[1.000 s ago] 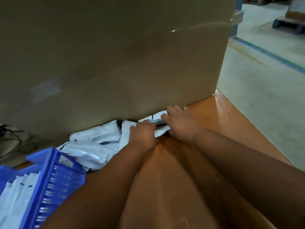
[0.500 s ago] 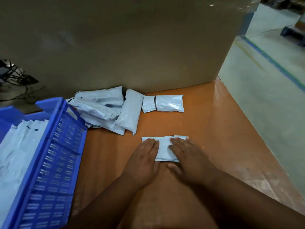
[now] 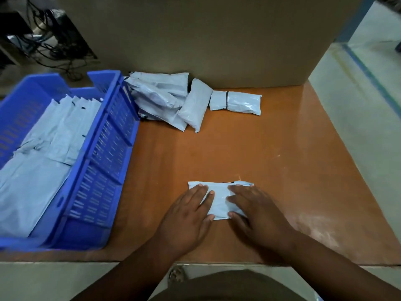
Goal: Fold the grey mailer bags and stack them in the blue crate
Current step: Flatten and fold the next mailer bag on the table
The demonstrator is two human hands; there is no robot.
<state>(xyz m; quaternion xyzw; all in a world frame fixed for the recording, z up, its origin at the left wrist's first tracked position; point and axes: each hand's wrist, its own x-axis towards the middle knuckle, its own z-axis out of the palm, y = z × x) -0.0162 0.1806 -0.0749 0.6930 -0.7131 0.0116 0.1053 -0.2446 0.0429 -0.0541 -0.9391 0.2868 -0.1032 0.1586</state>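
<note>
At nine o'clock, the blue crate — already lined with flat grey bags, overlapping front to back. Just beside its far right corner, toward twelve o'clock, a loose heap of unfolded mailers, with a plump one leaning against the heap and a banded one lying alone to its right, all up against the big cardboard box.

Nearer, at six o'clock on the orange table, the mailer in hand. Left hand laid flat on its left part, fingers straight and spread, nothing gripped — pressing only. Right hand likewise flat on the right part, fingers extended across the far edge, thumb near the near edge, holding nothing. A strip of bag showing between the two hands, with a dark mark at its far right corner.

Judged from this: a flattening or creasing step, with the bag pinned down and smoothed. Whether a fold has been made yet cannot be told. Next move likely calls for lifting one end over the other, or, if folded enough, pinching the bag and carrying it to nine o'clock onto the stack. Slippery plastic, so worth keeping pressure on one side while the other side lifts.
</note>
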